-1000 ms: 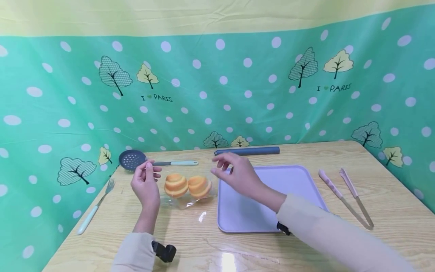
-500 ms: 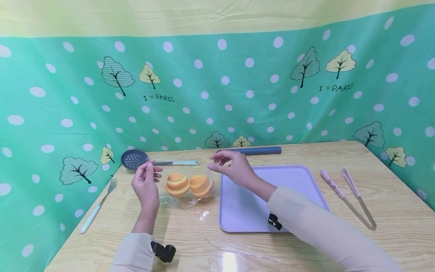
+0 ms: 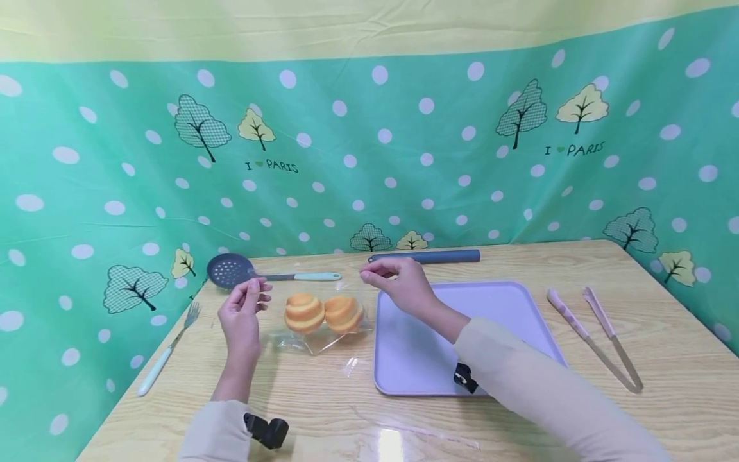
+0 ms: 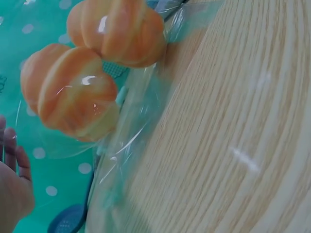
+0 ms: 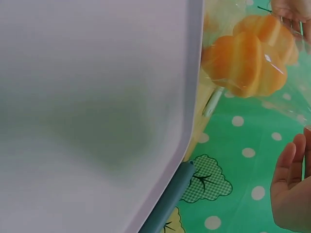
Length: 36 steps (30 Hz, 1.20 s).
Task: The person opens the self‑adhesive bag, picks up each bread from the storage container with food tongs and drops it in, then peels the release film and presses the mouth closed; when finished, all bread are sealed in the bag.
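Observation:
Two golden ridged bread rolls, one on the left (image 3: 305,313) and one on the right (image 3: 343,314), sit side by side in a clear plastic bag (image 3: 314,344) between my hands. My left hand (image 3: 239,321) pinches the bag's left side between thumb and fingers. On the other side, my right hand (image 3: 407,289) pinches the bag near the tray's back left corner. The right wrist view shows the film (image 5: 291,99) stretched between both hands, with the rolls (image 5: 248,63) hanging inside. The bag's edges are hard to see because it is transparent.
A lilac tray (image 3: 416,359) lies under my right forearm, with a dark blue cylinder (image 3: 444,256) behind it. Tongs (image 3: 600,346) lie at right. A skimmer (image 3: 231,271) is at the back left, a fork (image 3: 167,353) at the left edge. A polka-dot cloth (image 3: 369,160) hangs behind.
My left hand has shifted slightly left and down. The fingers of my right hand have drawn closer together. The rolls stay almost in place between the hands.

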Tool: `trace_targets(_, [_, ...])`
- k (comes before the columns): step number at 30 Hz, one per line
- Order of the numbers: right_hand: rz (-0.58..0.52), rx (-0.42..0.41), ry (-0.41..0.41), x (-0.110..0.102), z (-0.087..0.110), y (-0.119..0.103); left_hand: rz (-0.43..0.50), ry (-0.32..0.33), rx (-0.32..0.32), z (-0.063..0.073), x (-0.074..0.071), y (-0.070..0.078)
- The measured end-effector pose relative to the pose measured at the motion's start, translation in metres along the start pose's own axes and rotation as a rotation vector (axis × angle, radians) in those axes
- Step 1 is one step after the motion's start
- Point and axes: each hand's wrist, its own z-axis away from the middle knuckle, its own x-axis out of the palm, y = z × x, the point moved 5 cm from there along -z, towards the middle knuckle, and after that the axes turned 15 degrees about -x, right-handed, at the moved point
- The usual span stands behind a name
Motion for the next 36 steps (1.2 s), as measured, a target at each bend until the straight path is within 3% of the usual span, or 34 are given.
trace_targets(8, [-0.042, -0.009, -0.001, -0.003, -0.001, 0.003, 0.008, -0.044, 0.033, -0.003, -0.001, 0.007])
trace_targets(15, [-0.094, -0.07, -0.006, -0.006, -0.003, -0.004, 0.077, -0.051, 0.059, -0.005, 0.002, 0.02])
trace_targets(20, [-0.133, -0.061, -0.022, -0.009, -0.002, -0.008, 0.128, -0.056, 0.072, -0.005, 0.005, 0.026])
trace_targets(27, [-0.173, 0.058, -0.045, -0.008, 0.004, 0.003, 0.112, -0.044, -0.008, -0.006, 0.006, 0.015])
trace_targets(31, [-0.174, 0.078, -0.044, -0.008, 0.005, 0.009, 0.079, -0.05, -0.046, -0.006, 0.008, 0.008])
trace_targets(36, [-0.188, 0.089, -0.058, -0.007, 0.005, 0.01, 0.1, -0.134, -0.117, -0.007, 0.007, 0.003])
